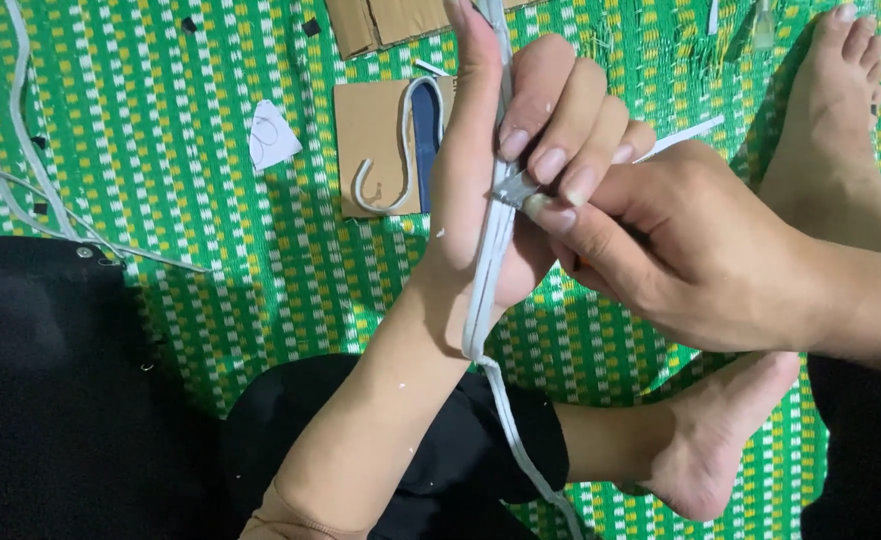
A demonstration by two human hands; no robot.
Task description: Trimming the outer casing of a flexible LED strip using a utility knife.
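My left hand point(466, 200) is raised over a green woven mat point(211, 290) and grips a long grey flat strip point(483, 300). The strip runs up along the palm and hangs down past my wrist towards my lap. My fingers curl over its upper part. My right hand point(681, 250) comes in from the right and pinches a small metallic blade point(513, 188). The blade's edge rests against the strip, just below my left fingertips.
On the mat behind the hands lies a cardboard piece point(376, 130) with a curved white strip and a dark blue shape on it. A white paper scrap point(273, 135) and loose white cords point(21, 150) lie to the left. Bare feet point(831, 130) rest at the right.
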